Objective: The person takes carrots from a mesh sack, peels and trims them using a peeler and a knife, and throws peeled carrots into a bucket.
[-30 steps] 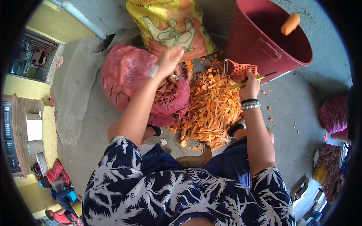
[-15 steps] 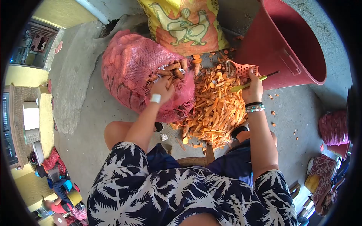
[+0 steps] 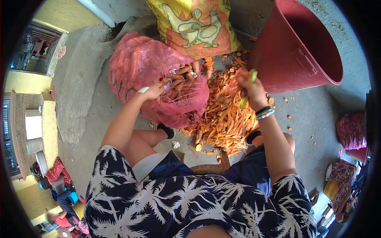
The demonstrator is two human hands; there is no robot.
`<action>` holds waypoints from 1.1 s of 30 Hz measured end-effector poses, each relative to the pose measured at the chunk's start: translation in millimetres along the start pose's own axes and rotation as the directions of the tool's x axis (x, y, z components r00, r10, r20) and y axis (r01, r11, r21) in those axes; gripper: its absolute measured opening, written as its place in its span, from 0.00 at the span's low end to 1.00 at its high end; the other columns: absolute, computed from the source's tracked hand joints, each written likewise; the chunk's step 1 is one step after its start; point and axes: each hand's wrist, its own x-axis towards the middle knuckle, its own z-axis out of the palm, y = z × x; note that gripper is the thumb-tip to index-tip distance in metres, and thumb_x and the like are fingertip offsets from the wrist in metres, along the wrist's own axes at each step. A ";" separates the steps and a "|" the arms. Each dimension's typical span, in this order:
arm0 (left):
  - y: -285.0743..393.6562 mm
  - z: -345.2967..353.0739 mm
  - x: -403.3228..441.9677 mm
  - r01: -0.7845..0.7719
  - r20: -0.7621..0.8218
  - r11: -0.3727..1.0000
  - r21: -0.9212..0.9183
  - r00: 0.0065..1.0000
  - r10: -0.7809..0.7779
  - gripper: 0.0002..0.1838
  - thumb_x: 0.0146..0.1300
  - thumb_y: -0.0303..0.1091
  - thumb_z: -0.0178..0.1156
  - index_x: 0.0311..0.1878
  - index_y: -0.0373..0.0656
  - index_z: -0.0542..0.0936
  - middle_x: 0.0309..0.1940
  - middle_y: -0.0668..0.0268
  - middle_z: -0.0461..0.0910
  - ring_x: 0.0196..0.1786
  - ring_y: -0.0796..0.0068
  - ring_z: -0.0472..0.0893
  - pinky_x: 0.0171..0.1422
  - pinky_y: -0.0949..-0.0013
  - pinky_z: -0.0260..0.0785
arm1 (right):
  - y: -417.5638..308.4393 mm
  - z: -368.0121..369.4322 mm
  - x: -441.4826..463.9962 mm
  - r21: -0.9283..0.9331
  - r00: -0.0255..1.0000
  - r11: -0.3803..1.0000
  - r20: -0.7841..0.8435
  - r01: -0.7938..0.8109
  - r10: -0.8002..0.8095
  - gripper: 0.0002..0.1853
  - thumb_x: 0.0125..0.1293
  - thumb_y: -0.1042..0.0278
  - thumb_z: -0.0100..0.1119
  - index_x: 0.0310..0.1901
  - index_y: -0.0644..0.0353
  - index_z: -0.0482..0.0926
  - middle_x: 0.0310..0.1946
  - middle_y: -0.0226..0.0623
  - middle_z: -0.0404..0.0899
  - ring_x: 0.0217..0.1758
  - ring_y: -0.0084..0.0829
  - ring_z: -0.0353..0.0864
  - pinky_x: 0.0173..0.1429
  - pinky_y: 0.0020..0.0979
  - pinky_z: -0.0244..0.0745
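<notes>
A pink mesh sack [image 3: 133,65] full of carrots lies tipped on its side, its mouth towards me. Unpeeled carrots [image 3: 180,79] show in the opening. My left hand [image 3: 152,92], with a white band at the wrist, is closed on the netting at the left edge of that mouth. My right hand [image 3: 254,92] is closed around an orange peeler [image 3: 234,82] and a knife with a yellow-green handle [image 3: 253,75]; both are blurred by motion. Below them spreads a heap of carrot peelings [image 3: 228,127] on the floor, mixed with cut carrot ends.
A large red bin [image 3: 278,55] leans at the right, its opening turned towards the wall. Behind the peelings stands a yellow-and-orange sack [image 3: 194,27] printed with chickens. Beneath me is a wooden seat [image 3: 208,169]. Another person [image 3: 65,216] sits far off at lower left.
My left hand has moved from among the carrots leftward to the sack's edge. My right hand has shifted left and slightly down, tilting the peeler and knife. My left leg has moved.
</notes>
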 end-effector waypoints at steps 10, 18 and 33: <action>51.9 -26.9 60.2 -0.180 0.482 0.799 0.574 0.863 -0.151 0.10 0.57 0.30 0.52 0.35 0.33 0.77 0.24 0.60 0.79 0.26 0.70 0.79 0.28 0.66 0.71 | 109.4 102.1 -62.7 -0.799 0.804 0.532 0.499 0.282 0.323 0.17 0.54 0.61 0.55 0.44 0.59 0.75 0.35 0.49 0.78 0.40 0.43 0.78 0.44 0.41 0.71; 95.3 -20.6 46.7 -0.175 0.468 0.758 0.629 0.864 -0.189 0.14 0.64 0.35 0.46 0.36 0.34 0.77 0.25 0.62 0.78 0.25 0.69 0.78 0.28 0.66 0.71 | 144.5 272.0 17.6 -0.753 0.827 0.470 0.557 0.461 0.081 0.19 0.51 0.59 0.49 0.39 0.65 0.75 0.23 0.46 0.78 0.28 0.45 0.80 0.31 0.43 0.73; 246.0 -35.2 19.3 -0.521 0.213 0.782 0.343 0.853 0.476 0.15 0.64 0.37 0.45 0.30 0.35 0.74 0.29 0.55 0.76 0.29 0.61 0.79 0.31 0.61 0.71 | 206.1 93.9 -36.3 -0.859 0.706 0.458 0.177 -0.229 0.686 0.14 0.52 0.60 0.58 0.27 0.66 0.81 0.27 0.45 0.80 0.29 0.37 0.80 0.28 0.35 0.71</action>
